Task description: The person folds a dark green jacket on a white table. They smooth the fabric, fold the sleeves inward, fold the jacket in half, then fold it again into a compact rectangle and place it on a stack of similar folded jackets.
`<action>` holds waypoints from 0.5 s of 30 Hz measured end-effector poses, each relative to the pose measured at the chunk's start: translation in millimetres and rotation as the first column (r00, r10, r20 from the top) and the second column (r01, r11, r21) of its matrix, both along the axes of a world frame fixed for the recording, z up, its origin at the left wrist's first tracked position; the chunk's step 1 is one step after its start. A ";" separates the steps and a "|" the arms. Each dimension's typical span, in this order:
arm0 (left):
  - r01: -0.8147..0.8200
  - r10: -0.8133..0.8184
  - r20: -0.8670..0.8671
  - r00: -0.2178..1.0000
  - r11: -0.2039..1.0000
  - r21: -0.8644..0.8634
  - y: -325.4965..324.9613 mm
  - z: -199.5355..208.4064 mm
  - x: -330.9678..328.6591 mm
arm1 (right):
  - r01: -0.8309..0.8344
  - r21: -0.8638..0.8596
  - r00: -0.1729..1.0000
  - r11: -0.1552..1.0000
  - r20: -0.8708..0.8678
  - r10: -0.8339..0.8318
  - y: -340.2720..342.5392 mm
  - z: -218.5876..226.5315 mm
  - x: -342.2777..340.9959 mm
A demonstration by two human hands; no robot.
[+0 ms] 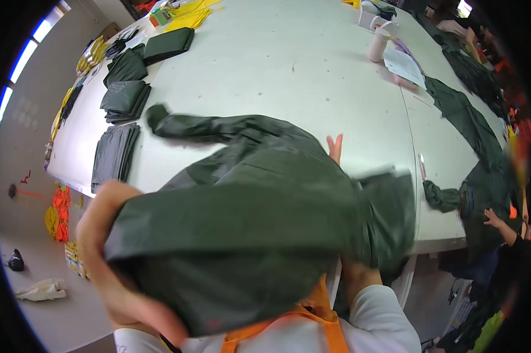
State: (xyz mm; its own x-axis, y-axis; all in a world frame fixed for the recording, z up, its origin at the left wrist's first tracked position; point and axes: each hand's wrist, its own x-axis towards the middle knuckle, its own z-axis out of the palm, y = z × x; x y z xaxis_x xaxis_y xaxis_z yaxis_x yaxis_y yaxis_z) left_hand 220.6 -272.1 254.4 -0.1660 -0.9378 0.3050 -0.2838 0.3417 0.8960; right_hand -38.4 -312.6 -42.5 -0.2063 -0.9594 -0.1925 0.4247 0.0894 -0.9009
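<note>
A large dark green garment (259,229) hangs bunched in front of me over the near edge of a pale table (277,70), one sleeve (189,125) trailing left across the top. My left hand (103,206) is at the garment's left edge, mostly covered by the cloth it grips; the bare forearm runs down to the lower edge. My right hand (335,147) is under the garment, and only two fingertips stick out past the cloth's far edge. Its white-sleeved arm goes in from below.
Stacks of folded dark green garments (115,156) line the table's left side, with yellow items (186,17) beyond. A pink cup (378,44) and papers (403,65) stand at the far right. More green garments (465,112) lie along the right edge, near another person's hand (492,219).
</note>
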 end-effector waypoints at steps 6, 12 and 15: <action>0.094 0.137 0.573 0.808 0.930 -0.356 13.1 11.3 128.9 | 0.276 -0.146 0.803 0.950 -0.508 -0.311 96.8 54.2 -25.9; 0.232 0.124 0.569 0.813 0.828 -0.511 3.0 10.3 186.0 | 0.536 -0.392 0.028 0.748 -0.877 -0.479 277.0 173.5 -44.1; 0.241 -0.045 0.473 0.880 0.900 -0.362 33.0 14.3 211.4 | 0.532 -0.504 -0.113 0.681 -0.839 -0.532 282.7 259.6 -66.3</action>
